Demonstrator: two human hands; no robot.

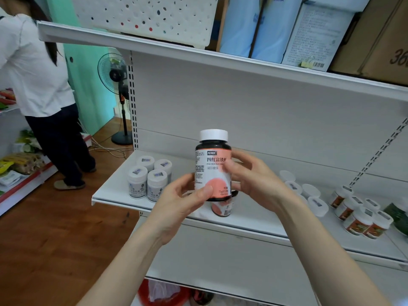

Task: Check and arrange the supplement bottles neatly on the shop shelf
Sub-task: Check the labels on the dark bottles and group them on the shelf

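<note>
- I see a black standing fan [117, 89] on the brown wooden floor [44, 250].
- Behind the fan, a mint-green wall [88, 85].
- Right of the fan, a white metal shelf unit [242, 102].
- Left of the fan, a person in a white top [33, 74] beside a red-edged rack [22, 186].

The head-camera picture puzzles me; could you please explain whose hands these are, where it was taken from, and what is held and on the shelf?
There is no machine here: a person wears one camera on the head, looking forward and down at their own hands. The left hand and right hand both hold a dark bottle with a white cap and a pink label, upright, in front of a white shelf. On the shelf stand four white bottles at the left, a similar dark bottle partly hidden behind the held one, and brown-labelled jars at the right. A second person stands at the far left.
</note>
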